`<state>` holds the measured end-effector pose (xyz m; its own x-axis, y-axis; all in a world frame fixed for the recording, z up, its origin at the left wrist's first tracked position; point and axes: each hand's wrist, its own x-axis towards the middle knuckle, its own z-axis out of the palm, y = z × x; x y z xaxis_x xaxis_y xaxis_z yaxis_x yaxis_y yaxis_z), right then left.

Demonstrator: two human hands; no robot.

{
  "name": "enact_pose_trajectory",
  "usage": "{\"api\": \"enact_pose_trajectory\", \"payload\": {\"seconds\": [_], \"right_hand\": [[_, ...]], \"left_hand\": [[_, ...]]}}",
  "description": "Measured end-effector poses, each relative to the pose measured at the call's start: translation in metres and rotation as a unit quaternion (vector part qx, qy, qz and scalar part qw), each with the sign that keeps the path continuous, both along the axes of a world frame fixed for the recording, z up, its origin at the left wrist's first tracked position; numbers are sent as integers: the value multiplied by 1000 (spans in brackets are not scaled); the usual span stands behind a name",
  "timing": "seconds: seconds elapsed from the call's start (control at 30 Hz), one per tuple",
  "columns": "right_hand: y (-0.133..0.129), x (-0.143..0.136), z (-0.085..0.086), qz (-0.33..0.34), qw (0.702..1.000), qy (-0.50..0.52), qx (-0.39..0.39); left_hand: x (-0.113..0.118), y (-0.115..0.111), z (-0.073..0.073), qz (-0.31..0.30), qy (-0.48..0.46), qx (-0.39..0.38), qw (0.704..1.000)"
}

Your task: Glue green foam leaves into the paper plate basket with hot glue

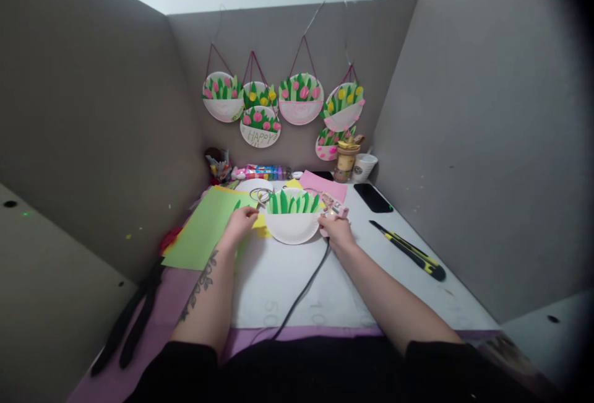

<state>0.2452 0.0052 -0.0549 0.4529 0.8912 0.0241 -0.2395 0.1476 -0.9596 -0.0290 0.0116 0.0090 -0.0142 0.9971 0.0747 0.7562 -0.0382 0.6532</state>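
Note:
A white paper plate basket [293, 229], a half plate over a round back, is held up off the table and faces me. Green paper leaves [292, 203] stand out of its pocket in a row. My right hand [336, 229] grips the plate's right edge between thumb and fingers. Just behind that hand is a pink glue gun [336, 206], partly hidden, with a black cord [304, 291] running toward me. Left of the plate, my left hand [240, 225] has its fingertips pinched together; whatever they hold is too small to make out. A dark green leaf [237, 205] shows beside it.
Green paper sheets [195, 229] lie at the left, pink paper [327, 185] behind. On the right are a yellow-black utility knife [411, 251] and a phone [373, 197]. Cups [364, 168] stand at the back. Finished plate baskets [301, 112] hang on the grey partition.

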Motion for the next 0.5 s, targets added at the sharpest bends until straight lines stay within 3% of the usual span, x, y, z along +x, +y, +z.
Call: {"api": "enact_pose_trajectory", "payload": {"seconds": [0.1,0.23,0.37,0.5], "right_hand": [[1,1,2,-7,999,30,-11],[2,1,3,-13,999,42,-25],[3,2,0,-10,999,47,-24],[4,3,-3,-11,999,37,-20]], "left_hand": [[-25,5,2,136,76,-13,988],[-55,12,1,207,134,-54,968],[-62,19,-6,206,145,-74,965],[-50,24,-16,137,166,-62,974]]}}
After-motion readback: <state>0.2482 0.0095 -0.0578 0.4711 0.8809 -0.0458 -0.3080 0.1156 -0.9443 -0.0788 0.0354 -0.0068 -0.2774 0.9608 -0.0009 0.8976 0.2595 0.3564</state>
